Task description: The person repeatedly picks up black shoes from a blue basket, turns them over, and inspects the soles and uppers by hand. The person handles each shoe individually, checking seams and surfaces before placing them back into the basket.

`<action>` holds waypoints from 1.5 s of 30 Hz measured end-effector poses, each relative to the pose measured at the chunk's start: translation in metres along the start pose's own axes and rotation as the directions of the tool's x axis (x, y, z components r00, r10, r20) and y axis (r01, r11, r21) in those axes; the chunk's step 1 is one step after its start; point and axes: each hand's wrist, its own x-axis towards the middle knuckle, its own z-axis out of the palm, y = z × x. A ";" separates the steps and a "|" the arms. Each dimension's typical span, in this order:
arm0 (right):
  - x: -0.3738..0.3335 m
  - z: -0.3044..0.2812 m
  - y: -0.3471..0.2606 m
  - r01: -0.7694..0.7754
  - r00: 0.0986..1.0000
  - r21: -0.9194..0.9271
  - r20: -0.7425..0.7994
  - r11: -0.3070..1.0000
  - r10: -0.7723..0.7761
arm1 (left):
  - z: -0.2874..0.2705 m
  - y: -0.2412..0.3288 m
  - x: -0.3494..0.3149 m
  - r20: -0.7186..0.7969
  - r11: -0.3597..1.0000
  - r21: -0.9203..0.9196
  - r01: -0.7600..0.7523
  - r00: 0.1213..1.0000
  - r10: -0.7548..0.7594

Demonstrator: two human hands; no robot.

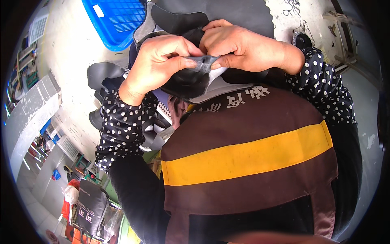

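Observation:
Close together near the top of the head view, both my hands pinch the edge of a black leather-like piece (202,65) with a greyish inner side. My left hand (160,61) is closed on its left part, thumb in front and fingers curled behind. My right hand (243,46) grips the right part between thumb and fingers, the tips nearly meeting the left ones. Below my fingers hangs a curved black part (185,83) with a pale grey lining. Whether it is the same workpiece, I cannot tell.
A blue plastic basket (115,24) stands at the upper left on a worn white tabletop (69,40). A large dark sheet (243,12) lies beyond my hands. Black cut pieces (101,75) sit by my left sleeve. A brown apron (252,162) with a yellow band covers my front.

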 end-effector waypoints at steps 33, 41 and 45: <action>0.009 -0.001 -0.020 -0.423 0.887 0.108 -0.150 0.900 0.436 | 0.085 0.022 -0.040 -0.250 0.689 0.724 0.013 0.937 0.245; 0.009 0.006 -0.019 -0.537 0.820 0.083 -0.181 0.839 0.543 | 0.088 0.028 -0.037 0.022 0.659 0.720 -0.216 0.957 0.289; 0.007 -0.001 -0.014 -0.459 0.862 0.130 -0.174 0.879 0.476 | 0.088 0.028 -0.034 -0.191 0.751 0.659 -0.044 0.956 0.224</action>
